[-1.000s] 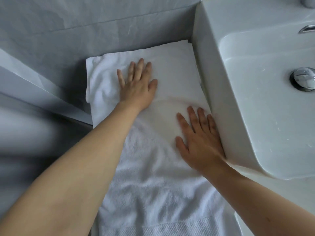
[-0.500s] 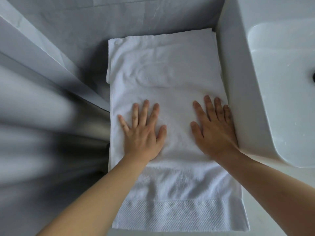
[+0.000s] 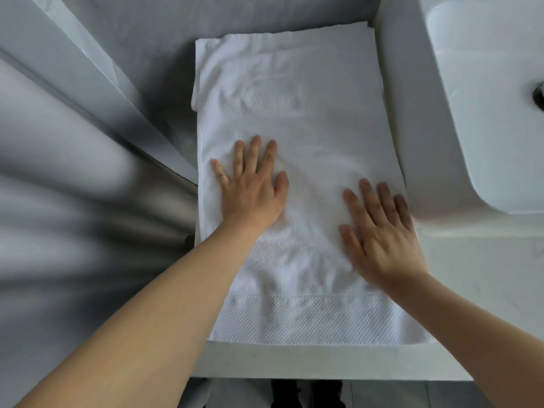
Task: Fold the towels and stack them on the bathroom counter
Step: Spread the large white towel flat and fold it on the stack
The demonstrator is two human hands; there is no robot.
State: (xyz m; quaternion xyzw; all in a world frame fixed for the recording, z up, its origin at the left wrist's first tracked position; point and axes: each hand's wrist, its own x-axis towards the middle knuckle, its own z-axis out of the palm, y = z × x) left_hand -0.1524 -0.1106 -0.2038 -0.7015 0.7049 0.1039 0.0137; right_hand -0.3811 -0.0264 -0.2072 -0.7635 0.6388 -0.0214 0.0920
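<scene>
Pressing flat, both palms are down on the white towel (image 3: pixel 294 136), and this looks like the smoothing stage of a fold. The left hand (image 3: pixel 250 189) lies near the towel's left edge with fingers straight and spread, palm on the cloth. The right hand (image 3: pixel 379 231) is pressed down too, fingers straight and close together, its outer side just beside the wall of the white sink (image 3: pixel 412 113).

The towel lies lengthwise on the surface (image 3: pixel 485 290), filling the strip between the surface's left edge and the sink, its far end up against the grey wall (image 3: pixel 235 16) at the back. The woven border band (image 3: pixel 309 319) sits at the near end, almost at the surface's front edge. Layered edges show along the left side and the far corner, so I judge it already doubled at least once; whether a second towel lies under it I cannot tell.

Wrinkles show just below both palms, above the band. So the step in hand, I'd say, is flattening before the next fold. That next move calls for a grip on both near corners by the band, lifting evenly and carrying that end toward the back so the edges meet square. There's little room on the right against the sink, so that corner will want care.
</scene>
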